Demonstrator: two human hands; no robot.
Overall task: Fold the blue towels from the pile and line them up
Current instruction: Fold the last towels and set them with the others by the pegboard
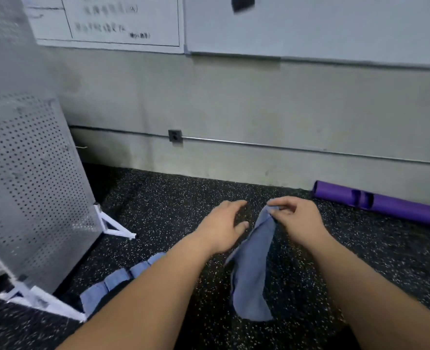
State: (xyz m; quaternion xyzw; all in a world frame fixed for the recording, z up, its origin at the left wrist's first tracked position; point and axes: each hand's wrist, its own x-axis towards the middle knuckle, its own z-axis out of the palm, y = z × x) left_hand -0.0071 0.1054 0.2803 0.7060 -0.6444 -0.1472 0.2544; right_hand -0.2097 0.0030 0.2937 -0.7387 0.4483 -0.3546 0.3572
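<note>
Dark rubber floor [158,210], flecked with pale specks, runs to a dull grey concrete wall [234,102] with a thin metal pipe [284,147] along it and smooth whiteboards [309,26] above. A perforated metal panel [27,185] on white angled feet stands at the left. A purple tube [385,205] lies at the foot of the wall on the far right.

The right hand [297,218] pinches the top corner of a soft blue towel [251,269], which droops in a long, limp, creased fold toward the floor; I cannot tell whether its lower end touches down. The left hand [221,226] is spread open just left of the cloth, holding nothing. On the near left, small square folded towels [118,279] lie in a row, partly hidden by the left forearm.
</note>
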